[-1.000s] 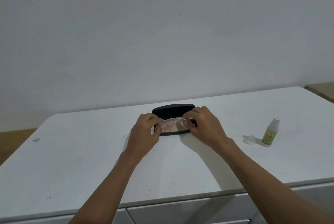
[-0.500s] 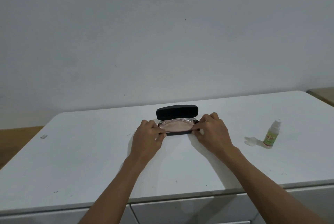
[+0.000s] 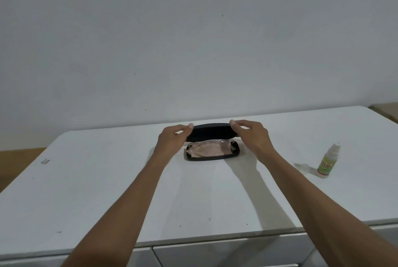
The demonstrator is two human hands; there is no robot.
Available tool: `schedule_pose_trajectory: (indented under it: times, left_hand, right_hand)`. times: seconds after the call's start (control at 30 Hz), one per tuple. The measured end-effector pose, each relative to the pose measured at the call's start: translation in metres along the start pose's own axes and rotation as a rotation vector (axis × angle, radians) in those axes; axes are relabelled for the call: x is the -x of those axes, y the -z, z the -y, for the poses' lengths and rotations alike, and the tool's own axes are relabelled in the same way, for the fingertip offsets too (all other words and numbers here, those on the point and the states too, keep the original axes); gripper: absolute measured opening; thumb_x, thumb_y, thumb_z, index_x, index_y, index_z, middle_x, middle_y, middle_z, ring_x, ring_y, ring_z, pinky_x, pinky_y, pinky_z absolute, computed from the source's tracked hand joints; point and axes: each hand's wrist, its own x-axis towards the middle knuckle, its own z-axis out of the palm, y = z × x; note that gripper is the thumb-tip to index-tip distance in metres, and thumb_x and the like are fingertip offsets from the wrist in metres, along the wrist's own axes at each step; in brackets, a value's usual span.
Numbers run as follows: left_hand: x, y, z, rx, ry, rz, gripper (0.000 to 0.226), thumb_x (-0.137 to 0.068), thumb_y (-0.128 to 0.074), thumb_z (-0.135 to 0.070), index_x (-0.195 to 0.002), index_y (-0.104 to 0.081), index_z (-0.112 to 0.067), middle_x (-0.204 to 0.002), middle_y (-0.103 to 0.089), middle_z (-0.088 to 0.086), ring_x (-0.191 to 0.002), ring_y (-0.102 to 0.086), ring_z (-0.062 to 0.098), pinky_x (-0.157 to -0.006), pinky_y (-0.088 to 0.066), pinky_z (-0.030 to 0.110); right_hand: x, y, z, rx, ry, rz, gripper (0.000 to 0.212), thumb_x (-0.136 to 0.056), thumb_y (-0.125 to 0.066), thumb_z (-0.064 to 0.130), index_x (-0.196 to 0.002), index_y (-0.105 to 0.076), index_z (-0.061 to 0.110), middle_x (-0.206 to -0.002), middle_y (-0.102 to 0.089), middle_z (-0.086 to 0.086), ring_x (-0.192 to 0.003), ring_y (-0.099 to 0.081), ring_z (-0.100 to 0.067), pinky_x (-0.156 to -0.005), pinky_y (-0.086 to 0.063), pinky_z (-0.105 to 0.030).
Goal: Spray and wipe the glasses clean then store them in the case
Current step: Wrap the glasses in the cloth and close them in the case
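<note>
A black glasses case (image 3: 212,158) lies open in the middle of the white table. Its lid (image 3: 212,132) stands upright at the back. Inside the tray rest clear-framed glasses (image 3: 231,145) on a pinkish cloth (image 3: 207,150). My left hand (image 3: 172,140) pinches the lid's left end, thumb on top. On the lid's right end sits my right hand (image 3: 252,135), fingers on its upper edge. A small white spray bottle (image 3: 328,161) with a green label stands at the right, apart from both hands.
A clear cap (image 3: 302,167) lies just left of the spray bottle. The white table (image 3: 97,191) ends in a front edge with drawers below. A plain wall rises behind. Wooden floor (image 3: 19,159) shows at the far left.
Both hands have left the glasses and the sides of the tray and moved up to the two ends of the lid. The glasses and cloth stay in the case.
</note>
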Motion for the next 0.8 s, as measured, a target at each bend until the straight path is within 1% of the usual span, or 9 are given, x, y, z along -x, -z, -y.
schedule_pose_trajectory:
  times: [0.1,0.17,0.27,0.33,0.47,0.6,0.67,0.73,0.8]
  left_hand:
    - [-0.005,0.003,-0.001,0.05,0.039,0.069,0.018,-0.091,-0.072,-0.043,-0.096,-0.079,-0.027,-0.091,-0.071,-0.001,-0.073,-0.057,0.018,-0.067,-0.043,0.028]
    - [-0.005,0.007,-0.003,0.084,0.076,0.131,0.017,-0.091,-0.072,-0.041,-0.097,-0.079,-0.026,-0.089,-0.068,-0.001,-0.076,-0.057,0.018,-0.07,-0.044,0.028]
    - [-0.005,0.011,-0.001,0.115,0.087,0.179,0.016,-0.09,-0.075,-0.037,-0.097,-0.079,-0.023,-0.089,-0.068,-0.001,-0.08,-0.058,0.018,-0.076,-0.048,0.028]
    - [-0.002,0.014,-0.001,0.135,0.076,0.192,0.016,-0.088,-0.078,-0.034,-0.097,-0.079,-0.022,-0.095,-0.071,0.0,-0.084,-0.059,0.019,-0.079,-0.049,0.027]
    - [0.008,0.013,0.006,0.195,0.03,0.21,0.017,-0.09,-0.077,-0.027,-0.104,-0.078,-0.017,-0.097,-0.072,0.004,-0.088,-0.055,0.016,-0.077,-0.046,0.023]
    - [0.015,0.011,0.012,0.21,-0.04,0.203,0.018,-0.092,-0.074,-0.015,-0.109,-0.076,-0.009,-0.098,-0.075,0.002,-0.076,-0.065,-0.002,-0.064,-0.047,0.009]
    - [0.017,0.011,0.018,0.212,-0.055,0.219,0.016,-0.09,-0.076,-0.011,-0.106,-0.077,-0.01,-0.096,-0.077,0.001,-0.081,-0.068,0.002,-0.069,-0.052,0.014]
    - [0.019,0.012,0.027,0.144,-0.1,0.198,0.011,-0.087,-0.08,-0.012,-0.097,-0.08,-0.017,-0.101,-0.078,0.002,-0.091,-0.069,0.016,-0.081,-0.059,0.03]
    - [0.019,0.01,0.036,0.054,-0.157,0.158,0.011,-0.085,-0.082,-0.015,-0.09,-0.08,-0.024,-0.103,-0.078,-0.006,-0.09,-0.068,0.021,-0.088,-0.058,0.042]
  right_hand:
    - [-0.006,0.001,-0.005,-0.03,-0.003,0.008,0.021,-0.089,-0.072,0.047,-0.095,-0.078,0.028,-0.107,-0.074,0.012,-0.102,-0.063,-0.012,-0.079,-0.043,-0.023]
    - [-0.008,0.003,-0.007,-0.075,-0.028,0.063,0.019,-0.088,-0.073,0.046,-0.088,-0.075,0.027,-0.103,-0.073,0.013,-0.096,-0.061,-0.014,-0.081,-0.042,-0.028]
    - [-0.009,0.009,-0.002,-0.083,-0.055,0.156,0.02,-0.09,-0.074,0.039,-0.09,-0.07,0.019,-0.103,-0.073,0.009,-0.088,-0.059,-0.016,-0.075,-0.042,-0.031]
    - [-0.007,0.014,0.0,-0.083,-0.055,0.199,0.016,-0.092,-0.074,0.031,-0.088,-0.068,0.016,-0.099,-0.073,0.01,-0.085,-0.06,-0.012,-0.075,-0.041,-0.027]
    - [-0.003,0.017,-0.006,-0.062,0.004,0.206,0.015,-0.09,-0.076,0.027,-0.08,-0.067,0.021,-0.102,-0.077,0.01,-0.101,-0.067,-0.009,-0.08,-0.042,-0.025]
    - [0.0,0.017,-0.01,-0.005,0.033,0.224,0.016,-0.088,-0.078,0.028,-0.079,-0.065,0.023,-0.1,-0.078,0.009,-0.105,-0.067,-0.014,-0.088,-0.047,-0.031]
    - [0.003,0.019,-0.013,0.032,0.06,0.236,0.014,-0.086,-0.079,0.025,-0.079,-0.066,0.022,-0.099,-0.077,0.009,-0.104,-0.067,-0.014,-0.087,-0.047,-0.03]
    - [0.009,0.02,-0.017,0.132,0.097,0.234,0.012,-0.085,-0.079,0.022,-0.082,-0.068,0.018,-0.102,-0.075,0.009,-0.102,-0.065,-0.008,-0.078,-0.046,-0.025]
    - [0.015,0.017,-0.023,0.208,0.146,0.209,0.011,-0.086,-0.078,0.021,-0.084,-0.068,0.016,-0.101,-0.073,0.01,-0.095,-0.061,-0.004,-0.072,-0.042,-0.022]
